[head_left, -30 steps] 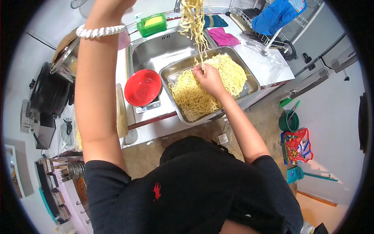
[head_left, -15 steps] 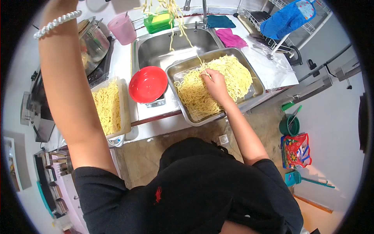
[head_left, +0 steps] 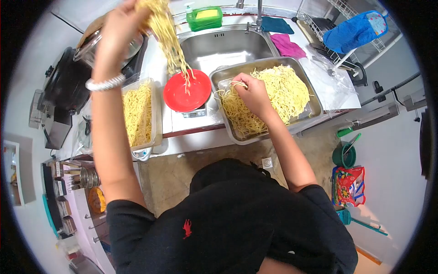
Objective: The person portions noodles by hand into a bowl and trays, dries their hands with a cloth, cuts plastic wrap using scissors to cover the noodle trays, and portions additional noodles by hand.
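Observation:
High at the upper left, my left hand (head_left: pixel 119 34) is closed around a long bunch of yellow noodles (head_left: pixel 163 34). The loose ends dangle over a red plastic bowl (head_left: pixel 175 98), which sits on a small kitchen scale (head_left: pixel 196 112). My right hand (head_left: pixel 256 95) is over the left part of a steel tray (head_left: pixel 237 140), its fingers pinched on a few noodle strands (head_left: pixel 238 83). A large heap of noodles (head_left: pixel 289 89) fills much of that tray. Left of the scale, a clear plastic container (head_left: pixel 157 114) holds more noodles.
Behind the bowl and tray is a steel sink (head_left: pixel 223 48) with a faucet (head_left: pixel 259 18). A green soap box (head_left: pixel 204 19) stands at its back edge. Teal (head_left: pixel 277 25) and magenta cloths (head_left: pixel 289 45) lie right of it, near a wire rack (head_left: pixel 319 27). A lidded pot (head_left: pixel 91 50) stands at left.
My left hand has come down into view, bringing the hanging noodles from above the sink to over the red bowl. My right hand stays at the tray, its pinch now slightly raised.

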The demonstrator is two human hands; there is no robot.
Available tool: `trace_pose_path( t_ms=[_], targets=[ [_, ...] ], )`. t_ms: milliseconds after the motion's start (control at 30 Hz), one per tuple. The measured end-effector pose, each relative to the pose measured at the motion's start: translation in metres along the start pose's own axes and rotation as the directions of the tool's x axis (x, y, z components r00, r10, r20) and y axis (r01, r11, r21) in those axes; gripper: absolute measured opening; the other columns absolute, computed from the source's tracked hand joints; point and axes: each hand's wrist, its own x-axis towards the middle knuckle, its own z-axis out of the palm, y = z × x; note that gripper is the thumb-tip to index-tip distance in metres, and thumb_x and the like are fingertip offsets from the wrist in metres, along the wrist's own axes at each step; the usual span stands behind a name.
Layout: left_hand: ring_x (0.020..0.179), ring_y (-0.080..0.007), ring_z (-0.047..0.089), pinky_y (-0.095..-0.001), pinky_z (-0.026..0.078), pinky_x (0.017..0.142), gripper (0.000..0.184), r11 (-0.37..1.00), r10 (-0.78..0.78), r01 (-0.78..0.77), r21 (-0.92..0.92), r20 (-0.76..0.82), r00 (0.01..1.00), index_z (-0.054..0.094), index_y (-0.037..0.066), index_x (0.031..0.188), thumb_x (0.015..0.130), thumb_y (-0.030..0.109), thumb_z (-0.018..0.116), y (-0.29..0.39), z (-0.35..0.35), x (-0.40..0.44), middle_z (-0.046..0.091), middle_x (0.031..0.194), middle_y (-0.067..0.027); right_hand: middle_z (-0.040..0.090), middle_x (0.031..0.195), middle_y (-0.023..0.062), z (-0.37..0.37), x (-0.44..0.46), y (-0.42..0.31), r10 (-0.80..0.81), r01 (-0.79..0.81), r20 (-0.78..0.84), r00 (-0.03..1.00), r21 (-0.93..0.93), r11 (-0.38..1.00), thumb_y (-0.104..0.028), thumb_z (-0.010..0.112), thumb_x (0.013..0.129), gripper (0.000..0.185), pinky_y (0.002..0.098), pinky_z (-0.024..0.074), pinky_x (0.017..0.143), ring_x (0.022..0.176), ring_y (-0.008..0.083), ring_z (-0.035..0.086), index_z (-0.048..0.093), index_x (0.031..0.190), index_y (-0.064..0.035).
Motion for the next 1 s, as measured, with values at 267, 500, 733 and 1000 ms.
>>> trace_pose_path(
  t_ms=[267, 500, 733, 1000],
  targets=[
    [0.064, -0.0169, 0.064, -0.0305, 0.052, 0.061, 0.021, 0.902, -0.429, 0.432, 0.018, 0.147, 0.891, 0.063, -0.001, 0.100, 0.082, 0.009, 0.058, -0.132, 0.099, -0.093, 0.067, 0.078, -0.0127, 0.053, 0.053, 0.0114, -0.023, -0.004, -0.023, 0.152, -0.154, -0.027, 0.988, -0.097, 0.983, -0.013, 0.056, 0.078, 0.014, 0.0337, 0.0402, 0.049, 0.048, 0.0200, 0.053, 0.064, 0.088, -0.0063],
    [0.091, -0.0350, 0.061, -0.0412, 0.047, 0.085, 0.026, 0.871, 0.082, 0.000, 0.490, -0.145, 0.986, 0.064, 0.001, 0.102, 0.077, 0.007, 0.064, -0.062, 0.126, -0.135, 0.063, 0.099, -0.0204, 0.059, 0.079, 0.0130, -0.040, -0.024, 0.011, -0.011, -0.031, -0.105, 0.994, -0.391, 0.920, -0.013, 0.055, 0.077, 0.016, 0.0372, 0.0414, 0.067, 0.075, 0.0241, 0.055, 0.063, 0.089, -0.0057],
    [0.091, -0.0300, 0.056, -0.0404, 0.046, 0.079, 0.024, 0.968, 0.126, -0.133, 0.214, 0.050, 0.991, 0.063, 0.008, 0.096, 0.072, 0.002, 0.062, -0.038, 0.243, -0.189, 0.058, 0.094, -0.0111, 0.050, 0.124, 0.0137, -0.019, -0.049, 0.034, -0.063, 0.115, 0.103, 0.993, -0.649, 0.752, -0.022, 0.058, 0.082, 0.037, 0.0520, 0.0211, 0.108, 0.125, 0.0353, 0.039, 0.057, 0.118, -0.0130],
    [0.098, -0.0308, 0.052, -0.0420, 0.042, 0.083, 0.034, 0.962, 0.087, -0.100, 0.255, 0.063, 0.994, 0.058, 0.009, 0.106, 0.072, 0.003, 0.062, -0.042, 0.252, -0.197, 0.054, 0.103, -0.0120, 0.050, 0.122, 0.0130, -0.016, -0.050, 0.037, -0.096, 0.131, 0.090, 0.991, -0.671, 0.729, -0.023, 0.058, 0.082, 0.037, 0.0516, 0.0223, 0.107, 0.124, 0.0354, 0.039, 0.056, 0.118, -0.0144]
  ],
)
